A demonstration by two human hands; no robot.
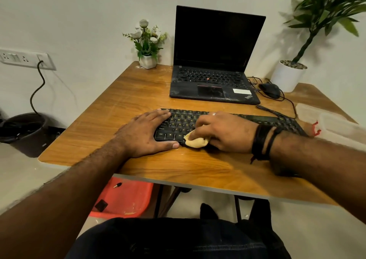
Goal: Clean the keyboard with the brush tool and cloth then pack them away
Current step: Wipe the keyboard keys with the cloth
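- Keyboard (263, 120) lies on desk (138, 92), just in front of laptop (213, 60).
- Left hand (146, 134) flat, fingers straight, pressing keyboard's left end.
- Right hand (223, 132) curled around bunched cloth (196, 141) at keyboard's near edge.

The keyboard (198, 124) keys read "Ctrl" and "Alt"; the laptop (213, 84) palm rest reads "ThinkPad".

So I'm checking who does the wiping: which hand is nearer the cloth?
Right. The right hand grips the cloth against the keyboard; the left hand lies flat beside it on the keyboard's left end.
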